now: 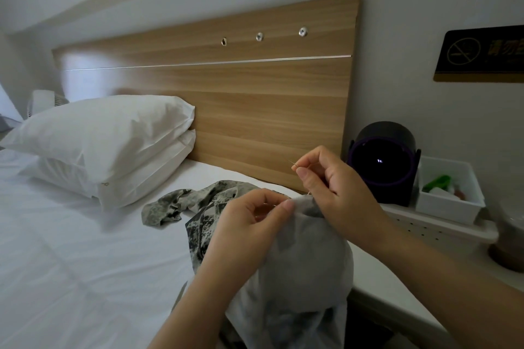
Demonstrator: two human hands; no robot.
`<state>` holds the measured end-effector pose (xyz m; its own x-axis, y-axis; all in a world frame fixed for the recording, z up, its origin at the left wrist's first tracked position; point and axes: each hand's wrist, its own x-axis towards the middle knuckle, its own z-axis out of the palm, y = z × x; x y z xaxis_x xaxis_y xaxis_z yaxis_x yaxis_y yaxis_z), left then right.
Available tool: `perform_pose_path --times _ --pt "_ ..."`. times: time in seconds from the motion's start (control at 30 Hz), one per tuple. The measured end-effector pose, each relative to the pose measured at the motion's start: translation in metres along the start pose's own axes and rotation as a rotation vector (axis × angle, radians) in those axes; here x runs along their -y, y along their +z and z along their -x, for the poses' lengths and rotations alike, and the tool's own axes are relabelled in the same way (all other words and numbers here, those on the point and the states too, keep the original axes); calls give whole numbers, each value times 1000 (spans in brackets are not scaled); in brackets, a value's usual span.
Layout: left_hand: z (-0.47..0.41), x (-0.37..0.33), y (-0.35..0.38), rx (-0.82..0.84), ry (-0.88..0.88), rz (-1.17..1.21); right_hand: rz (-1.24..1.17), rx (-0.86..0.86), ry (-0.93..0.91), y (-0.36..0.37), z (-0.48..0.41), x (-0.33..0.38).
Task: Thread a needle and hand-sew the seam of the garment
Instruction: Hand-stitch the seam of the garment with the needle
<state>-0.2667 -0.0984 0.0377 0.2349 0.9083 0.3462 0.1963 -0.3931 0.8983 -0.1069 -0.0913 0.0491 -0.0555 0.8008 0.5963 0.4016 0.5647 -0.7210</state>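
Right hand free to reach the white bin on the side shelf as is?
Probably not yet. The path from the right hand to the bin looks open, with only the black speaker beside it, but that hand is pinching the needle, so it is not free to grasp.

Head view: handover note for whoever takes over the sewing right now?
Right hand: grip shut on the needle, raised above the fabric.
Left hand: pinching the grey fabric edge of the garment, bunched at the bed edge.
Done: needle in hand, sewing appears under way; thread too fine to confirm.
Left: continue stitching the seam, then knot off.
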Motion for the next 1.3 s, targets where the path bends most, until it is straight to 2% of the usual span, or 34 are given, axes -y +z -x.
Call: perform_pose_path --times 0.13,0.2,0.37,0.5,0.77,1.3 --pt "2 2 6 -70 36 -133 21 34 -3 1 2 3" --pt "3 5 9 -67 43 -183 29 73 60 -3 2 2" --pt "2 14 6 -7 -27 -155 93 459 369 -28 -9 -9" --pt "2 15 7 19 -54 -146 149 642 407 -38 -14 -12" --pt "1 15 5 44 -83 -73 227 735 357 -44 -20 -12" --pt "1 16 0 146 -125 9 181 752 276 -45 -25 -15"
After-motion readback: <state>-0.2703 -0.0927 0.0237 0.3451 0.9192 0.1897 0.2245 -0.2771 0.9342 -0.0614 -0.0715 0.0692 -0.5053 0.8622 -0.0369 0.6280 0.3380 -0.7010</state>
